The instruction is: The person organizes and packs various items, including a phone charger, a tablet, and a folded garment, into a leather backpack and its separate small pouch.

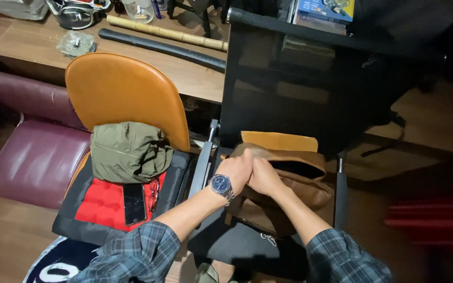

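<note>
A brown leather bag (300, 178) with a tan flap rests on the seat of a black mesh chair (289, 84). My left hand (237, 169), with a dark-faced wristwatch on its wrist, and my right hand (264, 177) meet at the bag's open top, fingers closed on its edge. Both forearms wear rolled plaid sleeves. What lies inside the bag is hidden.
To the left an orange chair (116, 89) carries a folded olive jacket (128, 151), a red cushion (100, 202), a black phone (134, 203) and glasses. A maroon seat (32, 152) stands farther left. On the wooden desk (190, 73) behind lie a bamboo stick (169, 33) and a black sheath.
</note>
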